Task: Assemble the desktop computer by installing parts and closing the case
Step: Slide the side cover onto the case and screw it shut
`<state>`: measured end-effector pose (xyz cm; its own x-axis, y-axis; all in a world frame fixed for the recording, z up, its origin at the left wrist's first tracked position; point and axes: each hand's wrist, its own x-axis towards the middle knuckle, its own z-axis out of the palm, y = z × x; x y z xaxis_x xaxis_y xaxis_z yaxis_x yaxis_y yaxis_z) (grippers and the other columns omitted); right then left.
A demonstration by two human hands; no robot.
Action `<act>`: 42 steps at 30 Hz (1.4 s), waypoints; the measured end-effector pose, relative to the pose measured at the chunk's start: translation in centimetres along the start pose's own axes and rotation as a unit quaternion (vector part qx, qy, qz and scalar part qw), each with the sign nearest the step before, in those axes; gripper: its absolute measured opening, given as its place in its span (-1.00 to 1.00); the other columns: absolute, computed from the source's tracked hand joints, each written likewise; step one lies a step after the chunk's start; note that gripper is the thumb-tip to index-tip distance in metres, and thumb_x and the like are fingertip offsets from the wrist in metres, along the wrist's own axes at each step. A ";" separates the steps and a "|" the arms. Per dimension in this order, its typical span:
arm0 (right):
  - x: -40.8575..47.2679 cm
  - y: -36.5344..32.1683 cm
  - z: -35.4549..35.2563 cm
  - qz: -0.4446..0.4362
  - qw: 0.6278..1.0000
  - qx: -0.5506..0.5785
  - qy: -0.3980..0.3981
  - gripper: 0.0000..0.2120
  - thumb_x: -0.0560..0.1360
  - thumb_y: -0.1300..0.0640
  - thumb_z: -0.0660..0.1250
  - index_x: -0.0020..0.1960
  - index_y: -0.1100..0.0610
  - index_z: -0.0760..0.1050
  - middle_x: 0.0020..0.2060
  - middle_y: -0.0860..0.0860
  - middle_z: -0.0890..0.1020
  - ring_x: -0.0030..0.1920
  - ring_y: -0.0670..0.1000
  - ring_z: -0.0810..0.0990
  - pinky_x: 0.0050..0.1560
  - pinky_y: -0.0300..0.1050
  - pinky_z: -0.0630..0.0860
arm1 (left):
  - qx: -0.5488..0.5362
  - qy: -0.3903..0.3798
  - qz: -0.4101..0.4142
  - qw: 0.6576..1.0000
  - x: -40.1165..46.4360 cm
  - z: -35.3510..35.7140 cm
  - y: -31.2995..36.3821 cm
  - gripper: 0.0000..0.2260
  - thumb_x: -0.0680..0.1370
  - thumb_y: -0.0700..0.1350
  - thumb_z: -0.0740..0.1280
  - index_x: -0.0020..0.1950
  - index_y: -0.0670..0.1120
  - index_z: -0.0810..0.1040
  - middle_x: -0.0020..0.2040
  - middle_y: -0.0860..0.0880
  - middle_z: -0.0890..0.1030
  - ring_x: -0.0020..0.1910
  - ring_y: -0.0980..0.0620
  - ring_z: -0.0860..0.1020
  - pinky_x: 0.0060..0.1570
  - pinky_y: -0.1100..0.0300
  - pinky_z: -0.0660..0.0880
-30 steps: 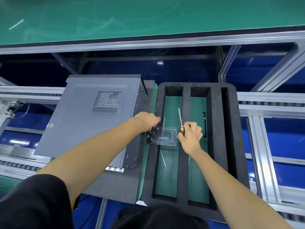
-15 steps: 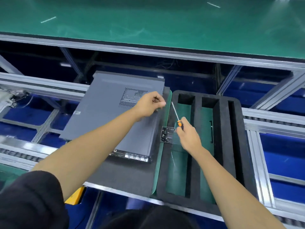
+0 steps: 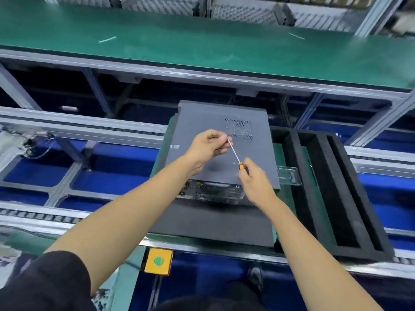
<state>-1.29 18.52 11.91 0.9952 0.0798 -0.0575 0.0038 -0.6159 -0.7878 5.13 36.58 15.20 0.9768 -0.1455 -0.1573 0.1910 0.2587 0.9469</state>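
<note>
I am looking down at the case (image 3: 221, 151), which is lying flat on its side at the centre of the frame, its panel closed on top and its port end facing me. It is resting on a dark mat (image 3: 211, 223). My right hand (image 3: 254, 184) is gripping the orange handle of the screwdriver (image 3: 235, 154), just right of centre, and the shaft is slanting up and left over the panel. My left hand (image 3: 207, 145) is pinching the shaft tip with curled fingers; I cannot tell whether a screw is sitting there. A clear plastic box (image 3: 288, 175) is lying just right of the case, on the edge of the black foam tray (image 3: 350, 198). A yellow box with a green button (image 3: 158, 261) is showing at lower centre.
</note>
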 end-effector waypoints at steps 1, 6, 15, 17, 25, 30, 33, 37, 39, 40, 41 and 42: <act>-0.8 -0.8 1.1 -0.004 1.000 0.022 0.004 -0.83 0.52 -0.07 0.08 -0.22 -0.08 0.23 -0.40 -0.09 0.41 -0.34 -0.01 0.50 -0.30 -0.03 0.32 | -0.005 -0.004 -0.010 1.000 -0.8 -1.1 0.1 -0.96 0.65 -0.23 0.34 0.01 -0.15 0.56 -0.10 0.00 0.75 -0.12 0.12 0.70 -0.08 0.26 0.63; -4.0 -3.3 6.1 0.015 0.999 0.046 -0.006 -0.83 0.52 -0.08 0.07 -0.21 -0.05 0.25 -0.44 -0.14 0.49 -0.45 -0.12 0.36 -0.32 -0.09 0.29 | -0.021 -0.001 -0.031 0.999 -4.7 -5.5 -0.3 -0.93 0.67 -0.21 0.31 0.01 -0.14 0.56 -0.12 0.03 0.74 -0.16 0.15 0.67 -0.09 0.28 0.61; -7.7 -5.4 11.9 0.095 0.985 0.132 -0.051 -0.71 0.62 0.09 0.11 -0.28 -0.08 0.26 -0.37 -0.09 0.51 -0.46 -0.06 0.29 -0.44 -0.16 0.21 | -0.052 0.013 -0.105 0.993 -9.4 -10.1 -2.5 -0.86 0.67 -0.14 0.32 0.11 -0.21 0.59 -0.07 -0.03 0.67 -0.10 0.10 0.62 0.02 0.25 0.62; -8.5 -5.6 12.8 0.142 0.966 0.207 -0.056 -0.73 0.66 0.16 0.13 -0.21 0.00 0.26 -0.31 0.11 0.42 -0.47 -0.05 0.24 -0.46 -0.19 0.13 | -0.077 0.020 -0.135 0.988 -10.1 -10.5 -3.1 -0.84 0.65 -0.10 0.34 0.08 -0.19 0.60 -0.10 -0.02 0.67 -0.11 0.10 0.62 0.02 0.24 0.61; -11.2 -7.0 15.7 0.229 0.922 0.310 -0.040 -0.79 0.67 0.25 0.12 -0.14 0.11 0.24 -0.37 0.03 0.36 -0.49 -0.08 0.24 -0.50 -0.24 0.12 | -0.149 0.078 -0.209 0.963 -11.6 -10.3 -5.5 -0.86 0.60 -0.09 0.44 0.05 -0.16 0.62 -0.12 -0.04 0.66 -0.15 0.06 0.63 0.02 0.18 0.61; -12.2 -7.8 16.2 0.260 0.902 0.346 -0.013 -0.86 0.65 0.27 0.13 -0.08 0.14 0.29 -0.39 0.06 0.38 -0.56 -0.11 0.26 -0.57 -0.26 0.15 | -0.134 0.083 -0.225 0.961 -12.0 -9.7 -6.3 -0.84 0.60 -0.05 0.43 0.07 -0.13 0.67 -0.19 0.00 0.64 -0.22 0.10 0.60 -0.12 0.21 0.57; -12.6 -7.8 16.6 0.285 0.887 0.362 0.018 -0.87 0.59 0.27 0.19 -0.08 0.12 0.27 -0.42 0.06 0.39 -0.54 -0.05 0.24 -0.56 -0.24 0.16 | -0.102 0.080 -0.224 0.966 -11.9 -9.2 -6.7 -0.80 0.62 -0.02 0.41 0.11 -0.12 0.69 -0.24 0.04 0.63 -0.26 0.13 0.59 -0.14 0.24 0.58; -12.6 -7.6 16.9 0.287 0.881 0.372 0.056 -0.86 0.59 0.27 0.20 -0.11 0.13 0.28 -0.43 0.07 0.44 -0.53 0.00 0.24 -0.55 -0.21 0.14 | -0.082 0.083 -0.228 0.967 -11.8 -8.4 -7.2 -0.80 0.61 0.01 0.41 0.08 -0.09 0.71 -0.21 0.04 0.66 -0.21 0.13 0.60 -0.13 0.23 0.57; -12.5 -7.5 17.0 0.286 0.881 0.371 0.065 -0.85 0.59 0.27 0.20 -0.13 0.14 0.28 -0.42 0.09 0.44 -0.54 0.00 0.24 -0.56 -0.22 0.14 | -0.092 0.081 -0.229 0.966 -11.6 -8.3 -7.4 -0.80 0.61 0.02 0.41 0.08 -0.08 0.71 -0.20 0.05 0.66 -0.20 0.13 0.60 -0.13 0.23 0.57; -12.4 -7.4 17.0 0.285 0.882 0.369 0.068 -0.84 0.60 0.27 0.20 -0.14 0.15 0.29 -0.42 0.09 0.44 -0.54 -0.01 0.24 -0.56 -0.23 0.15 | -0.098 0.081 -0.228 0.965 -11.6 -8.3 -7.4 -0.81 0.61 0.02 0.41 0.08 -0.08 0.71 -0.20 0.05 0.66 -0.19 0.14 0.60 -0.12 0.23 0.57; -12.2 -7.3 17.0 0.284 0.883 0.366 0.070 -0.84 0.60 0.26 0.20 -0.14 0.15 0.30 -0.42 0.09 0.45 -0.55 -0.01 0.25 -0.56 -0.23 0.15 | -0.103 0.082 -0.228 0.965 -11.5 -8.3 -7.5 -0.82 0.61 0.01 0.42 0.07 -0.07 0.71 -0.19 0.05 0.67 -0.18 0.13 0.60 -0.11 0.22 0.57; -12.1 -7.2 17.1 0.283 0.885 0.363 0.072 -0.85 0.61 0.26 0.20 -0.14 0.15 0.30 -0.42 0.09 0.45 -0.55 0.00 0.25 -0.56 -0.23 0.15 | -0.104 0.083 -0.227 0.965 -11.4 -8.3 -7.6 -0.82 0.60 0.01 0.42 0.07 -0.07 0.72 -0.18 0.05 0.67 -0.17 0.13 0.60 -0.09 0.22 0.57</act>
<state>-15.09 35.38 7.86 0.8194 -0.2144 -0.5316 -0.5117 0.1444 -0.8470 -6.64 44.20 7.49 0.7860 -0.1379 -0.6026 0.6018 0.3935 0.6950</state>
